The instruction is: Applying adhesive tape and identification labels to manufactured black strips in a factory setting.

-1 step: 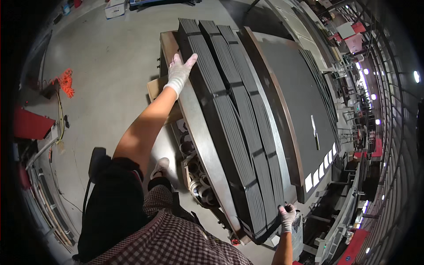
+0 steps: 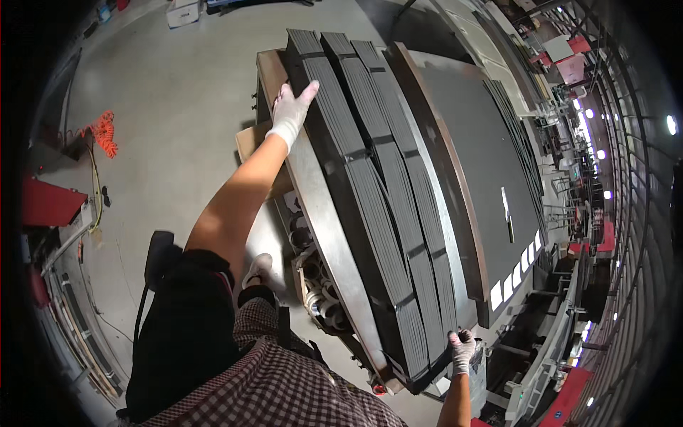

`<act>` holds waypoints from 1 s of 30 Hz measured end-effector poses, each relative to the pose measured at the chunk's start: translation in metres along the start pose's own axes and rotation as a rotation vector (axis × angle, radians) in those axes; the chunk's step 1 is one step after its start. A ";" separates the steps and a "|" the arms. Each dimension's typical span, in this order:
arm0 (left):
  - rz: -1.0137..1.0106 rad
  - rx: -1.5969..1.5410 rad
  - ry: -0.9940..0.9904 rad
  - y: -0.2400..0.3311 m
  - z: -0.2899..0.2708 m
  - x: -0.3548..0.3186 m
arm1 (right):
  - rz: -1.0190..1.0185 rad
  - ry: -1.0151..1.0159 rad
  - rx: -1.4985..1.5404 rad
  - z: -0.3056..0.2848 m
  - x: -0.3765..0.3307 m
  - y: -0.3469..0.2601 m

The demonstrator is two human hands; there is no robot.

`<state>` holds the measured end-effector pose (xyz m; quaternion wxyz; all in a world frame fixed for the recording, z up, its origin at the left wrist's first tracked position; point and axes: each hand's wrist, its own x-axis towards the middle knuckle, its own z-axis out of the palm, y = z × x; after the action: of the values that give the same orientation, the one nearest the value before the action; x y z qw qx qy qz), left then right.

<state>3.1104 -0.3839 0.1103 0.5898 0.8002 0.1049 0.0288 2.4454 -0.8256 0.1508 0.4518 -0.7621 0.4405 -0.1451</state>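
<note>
Three long bundles of stacked dark grey strips lie side by side on a metal-topped table, bound with black straps: the left bundle [image 2: 370,213], the middle bundle [image 2: 391,171] and the right bundle [image 2: 427,206]. My left hand [image 2: 290,114], in a pale glove, rests against the side of the left bundle near its far end, thumb stretched over the top edge and fingers apart. At the near end of the right bundle, my gloved right hand [image 2: 462,350] has its fingers curled, their tips dark. What they grip, if anything, is hidden.
Right of the bundles, a dark flat panel surface [image 2: 469,135] carries a knife [image 2: 507,213]. Rolls [image 2: 324,299] fill a shelf under the metal tabletop [image 2: 334,228]. An orange coiled hose [image 2: 105,134] hangs at left. My shoe [image 2: 261,267] stands close to the table.
</note>
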 end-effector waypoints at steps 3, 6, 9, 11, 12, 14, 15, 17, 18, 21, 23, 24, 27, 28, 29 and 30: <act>-0.097 -0.149 -0.057 0.011 0.023 0.031 | 0.029 0.046 -0.057 0.001 -0.002 -0.001; -0.118 -0.344 0.014 -0.008 0.029 0.066 | 0.019 0.091 -0.093 0.019 0.000 -0.016; -0.144 -0.560 0.098 -0.022 0.040 0.084 | 0.085 0.128 -0.113 0.026 -0.003 -0.026; -0.111 -0.669 0.108 -0.010 0.041 0.086 | 0.082 0.194 -0.079 0.029 -0.007 -0.026; -0.079 -0.567 0.176 -0.017 0.039 0.093 | 0.085 0.192 -0.076 0.033 -0.007 -0.029; -0.082 -0.442 0.164 -0.029 0.033 0.109 | 0.079 0.222 -0.128 0.033 -0.010 -0.030; -0.104 -0.404 0.096 -0.022 0.029 0.110 | 0.091 0.233 -0.127 0.031 -0.016 -0.031; -0.017 -0.315 -0.038 -0.024 0.000 0.122 | 0.106 0.216 -0.128 0.039 -0.009 -0.032; 0.135 -0.119 -0.098 -0.015 -0.013 0.127 | 0.109 0.176 -0.084 0.032 -0.014 -0.029; 0.864 0.499 -0.066 -0.002 -0.051 0.158 | 0.083 0.232 -0.104 0.031 -0.015 -0.025; 0.966 0.740 -0.212 0.035 -0.062 0.164 | 0.090 0.216 -0.088 0.028 -0.018 -0.025; 1.110 0.887 -0.295 0.052 -0.065 0.170 | 0.091 0.215 -0.094 0.028 -0.017 -0.026; 1.524 0.905 -0.295 0.064 -0.053 0.196 | 0.097 0.234 -0.095 0.034 -0.014 -0.026; 1.541 0.904 -0.313 0.079 -0.049 0.195 | 0.090 0.234 -0.082 0.033 -0.014 -0.024; 1.557 0.904 -0.330 0.093 -0.047 0.195 | 0.084 0.234 -0.070 0.031 -0.014 -0.020; 1.377 0.855 -0.427 0.112 -0.049 0.192 | 0.071 0.241 -0.056 0.030 -0.015 -0.016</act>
<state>3.3048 -0.3310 0.2170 0.0934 0.8284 -0.5193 0.1883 2.4635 -0.7933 0.1498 0.3788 -0.7354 0.5223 -0.2071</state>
